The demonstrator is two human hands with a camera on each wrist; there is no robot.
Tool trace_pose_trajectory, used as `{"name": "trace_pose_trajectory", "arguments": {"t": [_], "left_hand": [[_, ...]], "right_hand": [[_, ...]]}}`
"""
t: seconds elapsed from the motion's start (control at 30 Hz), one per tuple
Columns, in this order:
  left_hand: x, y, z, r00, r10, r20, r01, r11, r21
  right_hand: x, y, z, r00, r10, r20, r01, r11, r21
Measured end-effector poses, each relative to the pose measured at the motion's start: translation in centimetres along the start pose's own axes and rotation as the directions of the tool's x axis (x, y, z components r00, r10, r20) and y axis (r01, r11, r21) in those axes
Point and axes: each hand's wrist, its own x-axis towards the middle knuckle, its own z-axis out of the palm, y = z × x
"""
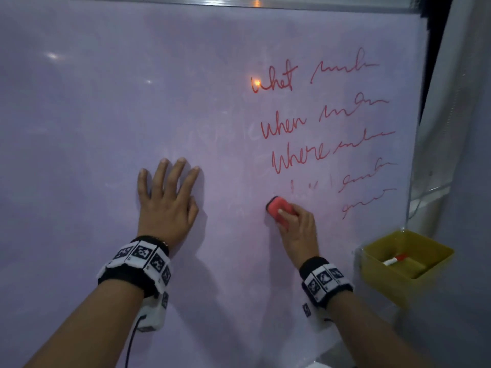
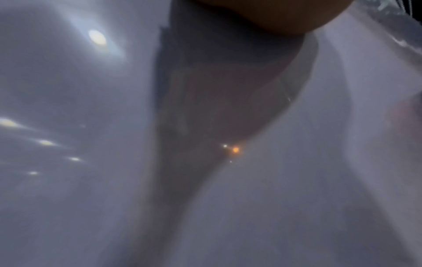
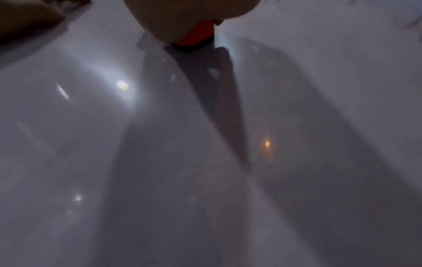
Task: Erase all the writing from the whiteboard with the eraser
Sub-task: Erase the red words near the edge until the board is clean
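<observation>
The whiteboard (image 1: 106, 102) fills the head view. Red handwriting (image 1: 316, 120) runs in several lines down its right part, and the lowest lines are partly smeared away. My right hand (image 1: 295, 224) grips a red eraser (image 1: 279, 208) and holds it against the board just below and left of the smeared lines. My left hand (image 1: 167, 197) lies flat on the board with fingers spread, left of the eraser. In the right wrist view a bit of the eraser (image 3: 200, 34) shows under my palm. The left wrist view is blurred, showing only board surface (image 2: 319, 180).
A yellow bin (image 1: 398, 277) hangs at the board's lower right edge with a red-capped marker (image 1: 394, 259) inside. The board's metal top rail (image 1: 239, 2) runs along the top. A grey wall (image 1: 465, 155) lies to the right.
</observation>
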Motion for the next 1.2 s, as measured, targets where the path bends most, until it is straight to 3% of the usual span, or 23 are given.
{"name": "trace_pose_trajectory", "arguments": {"t": [0.07, 0.1, 0.13, 0.17, 0.2, 0.23, 0.27, 0.3, 0.4, 0.43, 0.5, 0.57, 0.63, 0.67, 0.73, 0.8, 0.83, 0.93, 1.0, 1.07, 1.1, 1.13, 1.2], "left_hand": [[0.9, 1.3, 0.2, 1.0, -0.018, -0.006, 0.018, 1.0, 0.01], [1.5, 2.1, 0.4, 1.0, -0.014, -0.007, 0.014, 1.0, 0.007], [2.3, 3.0, 0.6, 1.0, -0.008, -0.007, 0.008, 1.0, 0.003], [3.2, 3.8, 0.8, 1.0, -0.004, -0.007, 0.004, 1.0, 0.002], [4.3, 4.4, 1.1, 1.0, -0.002, -0.007, 0.002, 1.0, 0.006], [5.3, 5.0, 1.3, 1.0, 0.001, -0.004, -0.001, 1.0, 0.018], [6.1, 5.4, 1.7, 1.0, 0.003, 0.001, -0.003, 0.999, 0.033], [6.7, 5.7, 2.0, 1.0, 0.004, 0.008, -0.004, 0.999, 0.045], [7.2, 6.3, 2.6, 0.999, -0.024, 0.038, 0.021, 0.998, 0.059], [7.2, 6.3, 2.7, 0.999, -0.03, 0.044, 0.027, 0.998, 0.062], [7.1, 6.4, 2.6, 0.998, -0.035, 0.046, 0.032, 0.998, 0.062], [7.2, 6.3, 2.5, 0.999, -0.035, 0.04, 0.033, 0.997, 0.063], [7.1, 6.4, 2.5, 0.998, -0.043, 0.038, 0.04, 0.997, 0.064], [7.1, 6.4, 2.5, 0.998, -0.046, 0.037, 0.044, 0.997, 0.064], [7.1, 6.5, 2.4, 0.998, -0.046, 0.042, 0.043, 0.996, 0.073], [7.2, 6.4, 2.4, 0.998, -0.043, 0.046, 0.04, 0.996, 0.084], [7.2, 6.3, 2.3, 0.998, -0.043, 0.044, 0.039, 0.996, 0.084], [7.1, 6.3, 2.4, 0.998, -0.053, 0.04, 0.05, 0.996, 0.072], [7.1, 6.4, 2.5, 0.997, -0.061, 0.04, 0.059, 0.997, 0.054], [7.1, 6.5, 2.5, 0.997, -0.066, 0.029, 0.064, 0.997, 0.046], [7.0, 6.6, 2.5, 0.997, -0.067, 0.023, 0.066, 0.997, 0.044], [7.0, 6.6, 2.4, 0.998, -0.067, 0.017, 0.066, 0.997, 0.043], [7.0, 6.6, 2.4, 0.998, -0.067, 0.012, 0.066, 0.997, 0.041]], "right_hand": [[2.1, 2.2, -1.0, 0.93, 0.348, -0.12, -0.344, 0.938, 0.051], [3.3, 2.9, -1.3, 0.821, 0.552, -0.146, -0.536, 0.833, 0.135], [4.4, 2.8, -1.3, 0.721, 0.676, -0.154, -0.644, 0.735, 0.214], [5.0, 2.0, -1.1, 0.688, 0.705, -0.171, -0.661, 0.706, 0.253], [5.3, 0.6, -0.8, 0.739, 0.65, -0.176, -0.604, 0.755, 0.254], [5.1, -1.0, -0.5, 0.839, 0.528, -0.129, -0.49, 0.838, 0.241], [4.2, -2.2, -0.4, 0.929, 0.369, -0.005, -0.359, 0.905, 0.228], [3.4, -2.9, -0.7, 0.971, 0.181, 0.159, -0.209, 0.96, 0.187], [2.4, -0.2, -2.0, 0.931, -0.076, 0.357, 0.032, 0.991, 0.128], [2.8, 1.8, -2.4, 0.945, -0.007, 0.328, -0.039, 0.99, 0.132], [4.0, 5.0, -2.8, 0.984, 0.161, 0.08, -0.17, 0.979, 0.113], [5.4, 6.3, -2.2, 0.932, 0.357, -0.066, -0.341, 0.923, 0.176], [6.5, 3.7, -1.9, 0.878, 0.472, -0.083, -0.44, 0.863, 0.247], [6.5, 2.0, -1.7, 0.904, 0.421, -0.073, -0.389, 0.882, 0.265], [5.1, -0.9, -1.1, 0.995, 0.103, 0.016, -0.104, 0.967, 0.231], [3.2, -1.5, -0.5, 0.952, -0.277, 0.129, 0.252, 0.95, 0.183], [3.0, -0.8, -0.9, 0.91, -0.369, 0.192, 0.339, 0.925, 0.171], [4.7, 4.2, -2.5, 0.919, -0.279, 0.277, 0.275, 0.96, 0.055], [6.7, 7.4, -3.3, 0.995, -0.067, 0.075, 0.074, 0.993, -0.093], [8.0, 8.1, -3.4, 0.964, 0.224, -0.145, -0.224, 0.974, 0.015], [8.1, 7.0, -3.1, 0.939, 0.289, -0.187, -0.284, 0.957, 0.05], [7.6, 5.2, -2.4, 0.954, 0.265, -0.14, -0.255, 0.963, 0.087], [5.4, 1.5, -1.9, 1.0, 0.014, 0.007, -0.014, 0.993, 0.12]]}}
